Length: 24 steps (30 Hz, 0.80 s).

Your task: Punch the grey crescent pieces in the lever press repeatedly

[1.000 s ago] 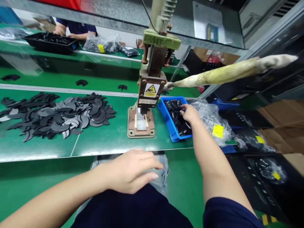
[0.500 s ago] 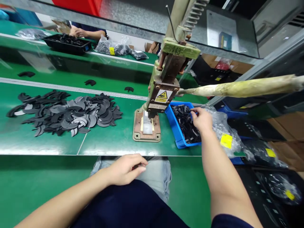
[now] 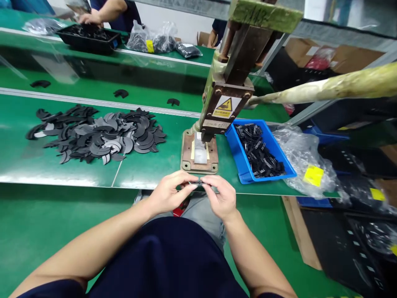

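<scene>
My left hand (image 3: 173,191) and my right hand (image 3: 221,195) meet at the table's front edge. Between their pinched fingertips is a small dark plastic piece (image 3: 200,182), mostly covered by the fingers. Just beyond them stands a hand press (image 3: 228,99) with a warning label, its ram above a metal plate (image 3: 200,154) on the base. To the right, a blue bin (image 3: 245,178) holds many small black parts (image 3: 260,151). A heap of curved dark grey pieces (image 3: 105,134) lies on the left.
The press's long lever (image 3: 325,89) sticks out to the right. Clear plastic bags (image 3: 297,153) lie beside the bin. Curved black pieces (image 3: 120,93) are spaced along the green strip behind. Across the table, a person's hand (image 3: 90,18) reaches into a black tray (image 3: 108,46).
My right hand has left the blue bin and come to my left hand, which has risen from my lap to the table edge. Both now pinch a small dark piece. The view has shifted.
</scene>
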Tool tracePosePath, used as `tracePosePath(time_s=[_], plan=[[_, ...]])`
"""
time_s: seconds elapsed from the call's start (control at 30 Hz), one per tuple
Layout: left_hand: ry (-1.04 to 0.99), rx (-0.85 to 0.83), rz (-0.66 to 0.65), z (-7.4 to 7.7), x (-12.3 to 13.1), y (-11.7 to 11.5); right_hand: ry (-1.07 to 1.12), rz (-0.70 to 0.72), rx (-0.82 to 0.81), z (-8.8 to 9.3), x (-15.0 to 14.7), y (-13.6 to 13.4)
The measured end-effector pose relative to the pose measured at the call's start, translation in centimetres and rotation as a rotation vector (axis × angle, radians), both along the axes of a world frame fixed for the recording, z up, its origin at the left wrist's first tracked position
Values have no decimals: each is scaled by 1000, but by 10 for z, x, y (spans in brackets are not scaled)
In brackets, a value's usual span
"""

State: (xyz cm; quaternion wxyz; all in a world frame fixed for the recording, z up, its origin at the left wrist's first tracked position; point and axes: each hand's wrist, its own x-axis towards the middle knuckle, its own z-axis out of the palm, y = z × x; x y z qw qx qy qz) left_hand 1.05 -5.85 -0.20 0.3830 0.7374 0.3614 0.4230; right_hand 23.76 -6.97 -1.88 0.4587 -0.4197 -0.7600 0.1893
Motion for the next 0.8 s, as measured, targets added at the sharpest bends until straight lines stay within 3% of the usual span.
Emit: tracePosePath(time_s=[0.37, 0.53, 0.67, 0.8], plan=[[-2, 24, 13, -7, -4, -3, 5, 25, 37, -11, -5, 5], [73, 161, 2, -8, -9, 13, -55, 37, 28, -1, -1, 11], [146, 189, 150, -18, -16, 56, -25, -14, 90, 40, 33, 36], [222, 216, 268, -29, -12, 110, 200, -140, 283, 121, 74, 76]])
